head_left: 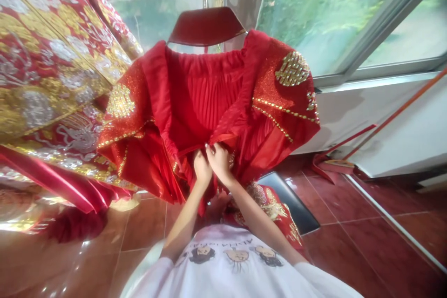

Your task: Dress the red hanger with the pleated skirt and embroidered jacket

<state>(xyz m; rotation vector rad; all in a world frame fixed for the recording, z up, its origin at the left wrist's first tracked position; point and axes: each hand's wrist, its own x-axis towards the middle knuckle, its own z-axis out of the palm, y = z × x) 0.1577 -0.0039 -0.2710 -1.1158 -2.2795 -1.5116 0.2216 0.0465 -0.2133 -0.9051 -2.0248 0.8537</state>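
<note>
A red pleated garment with gold beaded trim hangs open over a red chair back. Both my hands meet at its lower front edge. My left hand is closed in a pinch on the red fabric. My right hand is closed beside it, fingers gripping a thin red tie or hem of the same garment. The two hands touch each other. More embroidered red and gold cloth lies under my forearms.
A large red, gold and silver embroidered cloth hangs at the left. A dark seat pad shows below the garment. A red broom leans on the white wall under the window. The floor is glossy red tile.
</note>
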